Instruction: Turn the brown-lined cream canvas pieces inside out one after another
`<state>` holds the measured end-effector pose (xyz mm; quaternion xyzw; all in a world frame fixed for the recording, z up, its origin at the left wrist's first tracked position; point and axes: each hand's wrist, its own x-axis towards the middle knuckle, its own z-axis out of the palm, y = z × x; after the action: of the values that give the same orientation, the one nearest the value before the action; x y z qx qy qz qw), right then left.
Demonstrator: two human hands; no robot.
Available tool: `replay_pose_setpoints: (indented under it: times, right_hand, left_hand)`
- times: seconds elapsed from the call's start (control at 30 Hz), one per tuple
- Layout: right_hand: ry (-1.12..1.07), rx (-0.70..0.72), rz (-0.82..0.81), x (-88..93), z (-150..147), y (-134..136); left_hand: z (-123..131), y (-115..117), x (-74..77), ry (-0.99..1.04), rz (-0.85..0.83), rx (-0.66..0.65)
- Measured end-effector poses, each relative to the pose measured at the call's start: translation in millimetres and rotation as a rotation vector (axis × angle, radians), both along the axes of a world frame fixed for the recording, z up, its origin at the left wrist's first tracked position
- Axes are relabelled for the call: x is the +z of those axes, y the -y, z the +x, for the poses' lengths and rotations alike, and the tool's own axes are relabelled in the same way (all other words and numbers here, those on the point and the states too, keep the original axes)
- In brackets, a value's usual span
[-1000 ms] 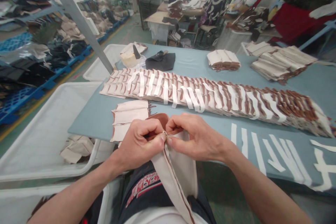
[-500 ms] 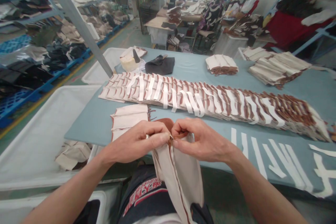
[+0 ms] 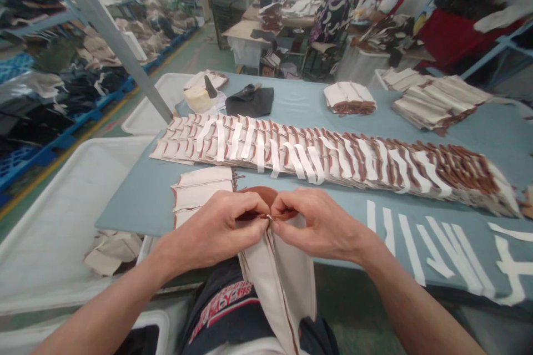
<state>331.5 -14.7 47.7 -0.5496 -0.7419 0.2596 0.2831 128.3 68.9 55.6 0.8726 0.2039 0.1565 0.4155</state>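
My left hand [image 3: 216, 228] and my right hand [image 3: 320, 223] meet at the near edge of the blue table [image 3: 137, 199]. Both pinch the top of a cream fabric piece with brown trim [image 3: 283, 283], fingertips touching around a small metal bit at its brown upper end. The piece hangs down over my lap. Just left of my left hand lies a small stack of cream pieces [image 3: 202, 191]. Beyond my hands, a long overlapping row of cream and brown pieces with white strips [image 3: 333, 158] runs across the table.
Loose white strips [image 3: 441, 249] lie on the table at the right. Stacks of pieces [image 3: 350, 97] [image 3: 437, 102], a black cloth [image 3: 250, 102] and a cream block [image 3: 197, 97] sit farther back. White bins [image 3: 62, 216] stand at the left. People work at tables behind.
My hands stay pinched on the top of the fabric piece, fingers shifting slightly. The view has drifted a little, so the table sits slightly further left.
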Motion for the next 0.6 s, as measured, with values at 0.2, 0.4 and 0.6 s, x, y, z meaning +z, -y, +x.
replay_pose_setpoints:
  times: [0.2,0.4,0.6]
  right_hand:
    - [0.101,0.033,-0.004,3.3,-3.4,-11.1]
    - [-0.046,0.02,-0.132,8.4,1.3,-17.6]
    - [-0.586,-0.044,-0.512,-6.5,0.6,-12.1]
  left_hand:
    - [-2.1,-7.8,2.4,0.07,0.188,-0.028]
    - [-2.8,-3.5,-14.4,0.179,0.455,-0.048]
    - [0.6,8.3,-15.7,0.224,0.56,0.045]
